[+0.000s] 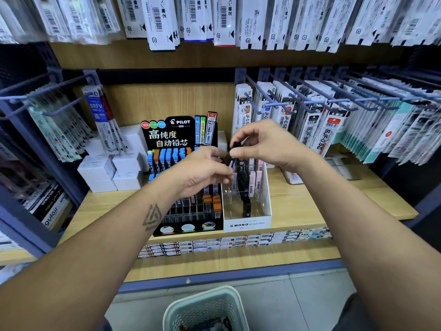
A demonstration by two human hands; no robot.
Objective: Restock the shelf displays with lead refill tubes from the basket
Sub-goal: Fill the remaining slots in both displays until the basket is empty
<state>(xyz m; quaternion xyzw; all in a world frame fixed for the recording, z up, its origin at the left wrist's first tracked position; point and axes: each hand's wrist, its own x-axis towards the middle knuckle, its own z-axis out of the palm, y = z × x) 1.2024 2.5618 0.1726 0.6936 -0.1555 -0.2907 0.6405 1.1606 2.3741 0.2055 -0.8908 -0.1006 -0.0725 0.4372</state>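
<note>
Tubes in hand over the MONO tray.

Your right hand (260, 144) pinches a dark tube (235, 149) between thumb and curled fingers; your left hand (202, 170) curls round what looks like a few more, though how many you cannot tell. Both hang just above the back rows of the MONO tray (248, 223), and the right is nearer its slots. The tube seems to stand roughly upright, matching the tubes already slotted there, so the move is probably straight down. The PILOT rack (171, 137) stands close on the left, touching the tray's side. The basket (205, 306) sits on the floor below, well apart.
</note>
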